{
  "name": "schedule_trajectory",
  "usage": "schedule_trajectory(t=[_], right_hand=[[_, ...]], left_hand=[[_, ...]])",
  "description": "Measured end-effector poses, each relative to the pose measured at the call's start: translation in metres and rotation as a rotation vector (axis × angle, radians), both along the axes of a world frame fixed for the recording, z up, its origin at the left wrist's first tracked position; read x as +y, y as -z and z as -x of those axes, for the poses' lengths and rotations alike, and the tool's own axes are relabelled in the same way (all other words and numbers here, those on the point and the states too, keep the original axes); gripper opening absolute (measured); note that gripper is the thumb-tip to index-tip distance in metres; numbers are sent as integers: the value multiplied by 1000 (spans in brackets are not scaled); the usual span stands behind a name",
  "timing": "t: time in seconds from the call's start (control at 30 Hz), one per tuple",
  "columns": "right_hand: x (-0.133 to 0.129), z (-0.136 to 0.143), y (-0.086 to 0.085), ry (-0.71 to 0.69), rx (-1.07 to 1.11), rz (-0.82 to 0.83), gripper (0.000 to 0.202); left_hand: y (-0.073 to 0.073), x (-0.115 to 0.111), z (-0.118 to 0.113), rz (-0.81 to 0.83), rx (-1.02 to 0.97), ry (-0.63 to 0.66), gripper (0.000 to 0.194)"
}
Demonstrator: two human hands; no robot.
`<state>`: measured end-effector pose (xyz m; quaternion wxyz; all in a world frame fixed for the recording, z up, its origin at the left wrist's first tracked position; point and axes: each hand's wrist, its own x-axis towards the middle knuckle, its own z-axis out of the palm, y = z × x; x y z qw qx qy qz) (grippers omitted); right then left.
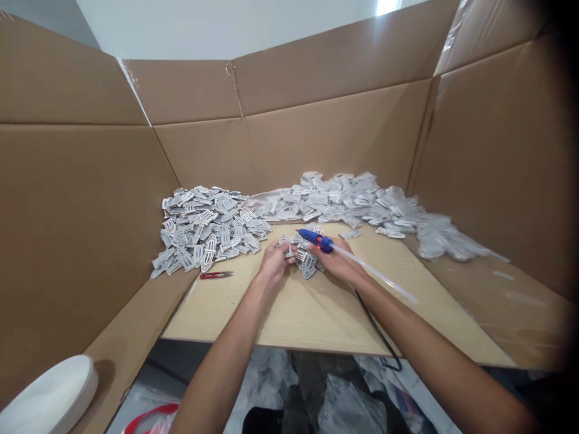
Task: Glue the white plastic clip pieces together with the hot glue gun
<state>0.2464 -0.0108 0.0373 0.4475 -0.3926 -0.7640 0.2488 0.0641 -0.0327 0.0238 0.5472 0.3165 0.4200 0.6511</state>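
Observation:
In the head view, my right hand (339, 262) is wrapped round a blue hot glue gun (315, 239), its nozzle pointing left toward my other hand. A long clear glue stick (375, 273) sticks out of its back end. My left hand (272, 262) pinches a small grey-and-white slotted piece (286, 246) with a pointed end, just left of the nozzle. Several similar slotted pieces (308, 265) lie on the board between and under my hands. Part of them is hidden by the glue gun and my fingers.
A heap of slotted pieces (208, 229) lies at the back left; another heap, in clear plastic (344, 199), spreads along the back right. Red thread snips (216, 275) lie left. Cardboard walls (335, 138) surround the board (217, 319). A black cord (375, 328) hangs over the front edge. A white round object (49, 398) stands lower left.

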Motion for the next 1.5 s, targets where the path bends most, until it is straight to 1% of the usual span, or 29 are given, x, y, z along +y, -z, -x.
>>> schedule_trajectory(t=[0.1, 0.17, 0.23, 0.3, 0.53, 0.77, 0.87, 1.03, 1.23, 1.4, 1.47, 1.5], right_hand=[[1, -1, 1, -26, -5, 19, 43], [1, -2, 2, -89, -8, 26, 41], [0, -2, 2, -163, -15, 37, 40], [-3, -2, 1, -191, -35, 57, 39], [-9, -2, -7, -131, -77, 46, 40], [-3, -2, -1, -142, -114, -22, 43], [-2, -2, 0, -143, -142, -13, 45], [1, -3, 0, -98, -214, 14, 48], [5, -3, 1, -108, -246, -50, 44], [-4, -2, -2, -137, -197, -22, 39], [-10, 0, -3, -130, -244, -72, 35], [-13, 1, -4, -118, -305, -118, 31]], left_hand=[[-1, 0, -1, 0, 0, -6, 23], [-1, 0, -2, -25, -2, 0, 21], [-1, 0, -4, -68, 6, 24, 27], [-1, -1, -5, -106, 24, 48, 30], [0, -2, -4, -139, 60, 86, 32], [-2, -3, -6, -171, 85, 107, 30], [1, -1, -5, -180, 110, 91, 32], [7, 3, -2, -190, 127, 76, 36], [7, 4, -2, -188, 197, 54, 35], [9, 6, -1, -212, 294, 7, 33], [12, 6, 0, -230, 349, -33, 33], [14, 6, 1, -239, 370, -52, 33]])
